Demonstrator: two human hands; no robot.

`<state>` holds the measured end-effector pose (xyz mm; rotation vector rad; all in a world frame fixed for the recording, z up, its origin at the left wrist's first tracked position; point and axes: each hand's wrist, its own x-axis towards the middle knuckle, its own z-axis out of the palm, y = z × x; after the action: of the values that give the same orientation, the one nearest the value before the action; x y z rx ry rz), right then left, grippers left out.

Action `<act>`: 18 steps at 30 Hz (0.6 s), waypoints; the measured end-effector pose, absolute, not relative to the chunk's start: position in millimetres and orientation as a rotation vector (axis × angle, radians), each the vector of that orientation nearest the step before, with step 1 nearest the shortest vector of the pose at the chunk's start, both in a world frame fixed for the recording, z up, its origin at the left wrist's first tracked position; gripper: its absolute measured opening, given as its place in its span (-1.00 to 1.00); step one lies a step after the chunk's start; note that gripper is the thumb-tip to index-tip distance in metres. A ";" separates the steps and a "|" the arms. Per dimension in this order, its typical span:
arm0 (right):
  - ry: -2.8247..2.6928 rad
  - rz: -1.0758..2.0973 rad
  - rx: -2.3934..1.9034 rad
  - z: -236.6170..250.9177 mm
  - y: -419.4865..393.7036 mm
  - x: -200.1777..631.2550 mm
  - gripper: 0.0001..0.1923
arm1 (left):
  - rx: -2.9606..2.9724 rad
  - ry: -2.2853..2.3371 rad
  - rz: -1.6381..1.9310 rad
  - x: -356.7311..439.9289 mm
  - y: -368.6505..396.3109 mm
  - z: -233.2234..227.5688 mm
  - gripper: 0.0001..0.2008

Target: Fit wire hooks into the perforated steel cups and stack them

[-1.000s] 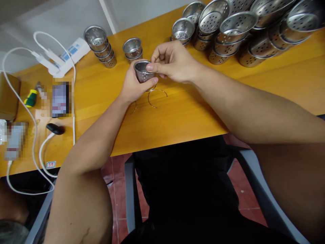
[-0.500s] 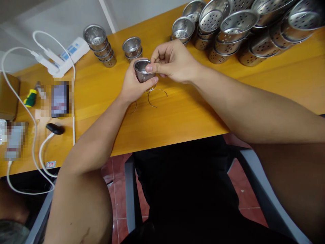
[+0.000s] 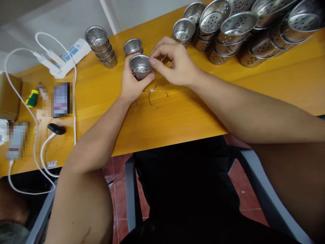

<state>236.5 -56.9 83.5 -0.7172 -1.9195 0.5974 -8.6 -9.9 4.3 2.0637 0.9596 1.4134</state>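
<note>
Your left hand (image 3: 130,83) grips a small perforated steel cup (image 3: 140,66) from below and behind, mouth tilted up toward you, held just above the desk (image 3: 182,112). Your right hand (image 3: 175,62) is pinched at the cup's right rim, thumb and forefinger closed there; whether a wire is between them cannot be told, as the fingers hide that spot.

Below the cup, loose wire rings (image 3: 157,96) lie on the desk, at least two, open-ended and apart from the cup. By my reading these are handles not yet fitted, so work remains on them.

To the far left, a short stack of small cups (image 3: 101,47) stands upright, and one more cup (image 3: 132,45) sits just behind the held one. Whether these carry handles cannot be made out.

At the far right a large heap of perforated cups (image 3: 241,30) of several sizes lies tilted and nested.

Judgement: the piece in hand is mid-fitting; a few pieces appear set aside, and the bulk looks untouched.

At the left edge: a white cable (image 3: 38,142), a power strip (image 3: 68,56), a screwdriver (image 3: 31,98).
</note>
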 end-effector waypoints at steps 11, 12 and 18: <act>-2.043 0.594 -0.628 81.8 -46.1 238.6 -0.55 | 2.018 0.967 1.427 -5.1 -12.1 6.7 -0.13; -2.044 0.601 -0.639 81.8 -45.8 238.1 -0.53 | 2.027 0.944 1.436 -5.6 -10.3 4.2 -0.12; -2.105 0.633 -0.722 79.5 -52.1 233.1 -0.40 | 1.899 0.998 1.434 -4.5 -9.6 1.8 -0.10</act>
<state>233.1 -52.1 79.5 -0.7220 -2.1054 0.6326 -4.5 -9.6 1.8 1.8987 0.9980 1.4342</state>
